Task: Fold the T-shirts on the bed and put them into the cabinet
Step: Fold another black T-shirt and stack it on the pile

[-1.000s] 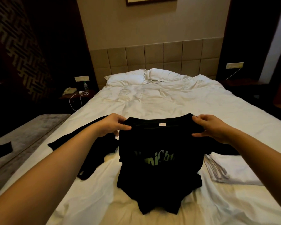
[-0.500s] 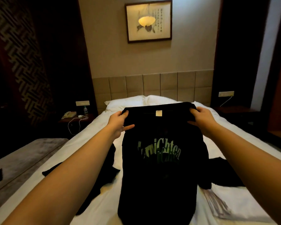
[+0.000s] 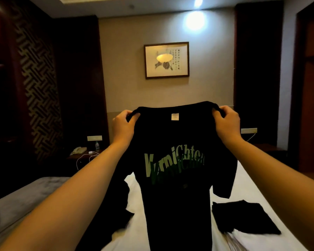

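Black T-shirt [image 3: 178, 196] with green lettering held up at frame centre, hanging over white bed [image 3: 140, 234]. Left hand [image 3: 124, 126] pinches one shoulder, right hand [image 3: 226, 122] pinches other, hands well apart. Folded black garment [image 3: 243, 217] on bed, lower right. More black fabric [image 3: 116, 205] lower left. Framed picture [image 3: 166, 59] on wall above.

Two hands [image 3: 124, 124] [image 3: 226, 122], maybe three black T-shirts [image 3: 174, 142] [image 3: 243, 216] [image 3: 124, 201], one bed [image 3: 246, 180]
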The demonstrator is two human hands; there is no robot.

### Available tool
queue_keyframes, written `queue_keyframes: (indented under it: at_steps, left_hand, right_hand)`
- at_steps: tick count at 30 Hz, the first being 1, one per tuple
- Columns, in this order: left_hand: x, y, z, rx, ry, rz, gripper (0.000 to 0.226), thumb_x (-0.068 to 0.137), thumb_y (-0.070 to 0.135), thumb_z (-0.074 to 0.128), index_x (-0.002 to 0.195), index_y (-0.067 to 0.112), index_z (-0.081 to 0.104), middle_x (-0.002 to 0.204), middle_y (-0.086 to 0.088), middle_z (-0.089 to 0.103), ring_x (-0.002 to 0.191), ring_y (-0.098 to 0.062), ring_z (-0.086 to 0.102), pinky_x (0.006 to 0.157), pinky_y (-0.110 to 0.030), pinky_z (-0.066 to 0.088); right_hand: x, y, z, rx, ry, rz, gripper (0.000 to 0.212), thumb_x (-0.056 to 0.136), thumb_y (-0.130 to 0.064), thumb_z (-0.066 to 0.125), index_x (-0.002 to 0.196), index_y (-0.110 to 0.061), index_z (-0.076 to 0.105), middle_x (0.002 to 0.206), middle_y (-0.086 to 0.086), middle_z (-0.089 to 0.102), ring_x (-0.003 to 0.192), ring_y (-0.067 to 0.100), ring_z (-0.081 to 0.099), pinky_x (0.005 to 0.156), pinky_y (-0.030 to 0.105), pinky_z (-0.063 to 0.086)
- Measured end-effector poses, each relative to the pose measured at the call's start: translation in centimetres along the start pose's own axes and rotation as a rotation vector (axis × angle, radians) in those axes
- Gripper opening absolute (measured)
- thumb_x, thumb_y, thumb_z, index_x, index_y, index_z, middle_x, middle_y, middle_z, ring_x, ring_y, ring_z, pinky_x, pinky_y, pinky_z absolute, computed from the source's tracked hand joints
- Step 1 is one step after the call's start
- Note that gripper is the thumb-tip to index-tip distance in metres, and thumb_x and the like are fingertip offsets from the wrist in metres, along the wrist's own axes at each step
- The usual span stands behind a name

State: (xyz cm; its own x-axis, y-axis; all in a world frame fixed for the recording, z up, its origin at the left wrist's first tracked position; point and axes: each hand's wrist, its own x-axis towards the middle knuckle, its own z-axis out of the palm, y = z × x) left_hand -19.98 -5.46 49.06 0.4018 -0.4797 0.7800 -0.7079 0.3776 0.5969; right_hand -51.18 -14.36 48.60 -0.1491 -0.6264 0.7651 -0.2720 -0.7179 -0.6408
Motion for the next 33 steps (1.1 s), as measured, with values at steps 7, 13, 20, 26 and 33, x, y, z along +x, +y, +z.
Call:
queue_keyframes:
  at_steps: [7, 13, 20, 26, 33]
  left_hand:
    - [-4.1, 1.6, -2.0, 0.031, 0.160, 0.208, 0.026, 0.097, 0.040, 0.061, 0.096, 0.016, 0.068, 0.079, 0.010, 0.062, 0.070, -0.007, 0.059, 0.057, -0.013, 0.039]
    - [-5.8, 3.1, -3.6, 0.114, 0.318, 0.384, 0.040, 0.096, 0.045, 0.057, 0.096, 0.007, 0.069, 0.083, -0.003, 0.067, 0.073, -0.010, 0.058, 0.065, -0.016, 0.037]
    - [-6.3, 2.8, -4.0, 0.261, 0.393, 0.454, 0.031, 0.097, 0.035, 0.062, 0.094, 0.005, 0.068, 0.080, -0.007, 0.068, 0.070, -0.017, 0.060, 0.062, -0.019, 0.033]
    - [-9.5, -3.0, -2.3, 0.295, 0.249, 0.334, 0.025, 0.097, 0.031, 0.063, 0.094, 0.007, 0.068, 0.076, -0.004, 0.067, 0.063, -0.010, 0.052, 0.054, -0.008, 0.025]
    - [-15.3, -11.4, 0.7, 0.354, 0.006, 0.105, 0.025, 0.099, 0.035, 0.060, 0.095, 0.011, 0.066, 0.074, -0.002, 0.061, 0.067, -0.023, 0.058, 0.052, -0.035, 0.038]
  right_hand:
    - [-4.8, -1.1, -1.7, -0.096, 0.185, -0.225, 0.026, 0.100, -0.029, 0.056, 0.087, -0.007, 0.059, 0.076, 0.004, 0.056, 0.069, 0.023, 0.055, 0.059, 0.034, 0.040]
    - [-6.7, -2.5, -3.8, -0.071, 0.329, -0.410, 0.036, 0.095, -0.033, 0.052, 0.088, 0.001, 0.062, 0.079, 0.018, 0.060, 0.070, 0.028, 0.055, 0.060, 0.039, 0.043]
    - [-7.2, -1.6, -3.5, -0.117, 0.362, -0.453, 0.034, 0.096, -0.030, 0.054, 0.083, 0.000, 0.061, 0.073, 0.016, 0.060, 0.064, 0.030, 0.057, 0.055, 0.043, 0.045]
    - [-11.0, 3.9, -1.2, -0.243, 0.279, -0.398, 0.034, 0.095, -0.030, 0.053, 0.081, 0.000, 0.062, 0.071, 0.016, 0.059, 0.063, 0.029, 0.054, 0.056, 0.030, 0.034]
    - [-18.0, 11.8, 1.3, -0.326, 0.078, -0.242, 0.038, 0.091, -0.034, 0.048, 0.079, 0.000, 0.061, 0.068, 0.016, 0.053, 0.059, 0.032, 0.052, 0.055, 0.030, 0.032]
